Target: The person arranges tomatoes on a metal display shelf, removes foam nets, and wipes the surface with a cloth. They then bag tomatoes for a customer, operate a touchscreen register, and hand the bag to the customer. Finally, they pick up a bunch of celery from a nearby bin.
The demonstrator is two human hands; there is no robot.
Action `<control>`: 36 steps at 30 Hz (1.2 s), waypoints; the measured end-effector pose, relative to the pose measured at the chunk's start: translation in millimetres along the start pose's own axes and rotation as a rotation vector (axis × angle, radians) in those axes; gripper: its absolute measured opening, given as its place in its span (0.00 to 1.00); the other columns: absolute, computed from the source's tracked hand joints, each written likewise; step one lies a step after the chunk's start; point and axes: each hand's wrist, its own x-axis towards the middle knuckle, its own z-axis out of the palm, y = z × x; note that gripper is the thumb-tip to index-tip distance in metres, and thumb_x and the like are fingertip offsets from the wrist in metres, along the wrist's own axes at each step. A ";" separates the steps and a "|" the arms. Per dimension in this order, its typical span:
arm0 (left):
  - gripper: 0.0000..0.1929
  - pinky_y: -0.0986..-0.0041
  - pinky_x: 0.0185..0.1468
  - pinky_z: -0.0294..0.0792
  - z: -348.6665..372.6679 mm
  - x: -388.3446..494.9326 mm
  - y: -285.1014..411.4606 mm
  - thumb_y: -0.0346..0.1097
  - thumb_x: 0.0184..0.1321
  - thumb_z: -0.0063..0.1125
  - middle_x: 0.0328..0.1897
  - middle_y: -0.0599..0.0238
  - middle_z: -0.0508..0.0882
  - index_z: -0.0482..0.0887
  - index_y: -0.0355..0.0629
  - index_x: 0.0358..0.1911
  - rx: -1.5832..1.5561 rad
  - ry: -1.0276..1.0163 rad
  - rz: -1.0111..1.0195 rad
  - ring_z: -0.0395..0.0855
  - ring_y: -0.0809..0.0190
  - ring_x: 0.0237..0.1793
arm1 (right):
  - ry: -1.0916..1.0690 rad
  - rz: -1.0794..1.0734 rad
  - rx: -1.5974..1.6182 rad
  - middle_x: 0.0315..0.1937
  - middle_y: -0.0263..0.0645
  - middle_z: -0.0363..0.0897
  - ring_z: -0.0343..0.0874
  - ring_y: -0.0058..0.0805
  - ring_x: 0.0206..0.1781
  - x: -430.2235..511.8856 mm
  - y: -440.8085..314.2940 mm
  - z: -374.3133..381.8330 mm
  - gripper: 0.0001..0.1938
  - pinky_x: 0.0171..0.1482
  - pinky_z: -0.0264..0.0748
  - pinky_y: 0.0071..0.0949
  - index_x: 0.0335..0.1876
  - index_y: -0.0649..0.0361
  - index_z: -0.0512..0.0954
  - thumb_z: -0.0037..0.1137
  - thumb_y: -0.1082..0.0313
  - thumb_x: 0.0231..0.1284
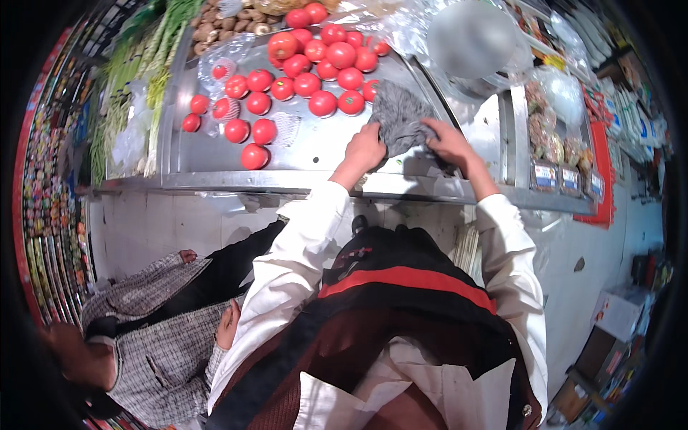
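Note:
A crumpled grey cloth [400, 115] lies against the metal display tray [333, 156], between my two hands. My left hand [366, 146] grips its lower left side. At its right edge, my right hand [450, 142] pinches the fabric between thumb and fingers. Red tomatoes [322, 104] are heaped at the back of the tray, and one of them touches or nearly touches the cloth. More tomatoes [255, 156] are spread to the left, a few in white foam netting [287, 129]. A small green scrap [399, 161] lies just below the cloth.
Brown mushrooms [228, 21] and green onions [161, 48] lie beyond the tray and to its left. A round metal pan [473, 40] stands at back right, near packaged goods [545, 174]. Another person in a checked jacket [166, 344] is close on my left. The steel counter edge [258, 180] runs before me.

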 end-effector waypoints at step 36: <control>0.43 0.68 0.50 0.72 149.5 -29.7 188.8 0.41 0.64 0.62 0.64 0.61 0.76 0.49 0.53 0.78 -0.756 -1.220 0.112 0.76 0.64 0.57 | 0.504 0.498 0.657 0.38 0.25 0.75 0.73 0.16 0.45 -282.7 68.6 -123.6 0.10 0.50 0.68 0.18 0.45 0.61 0.77 0.46 0.72 0.61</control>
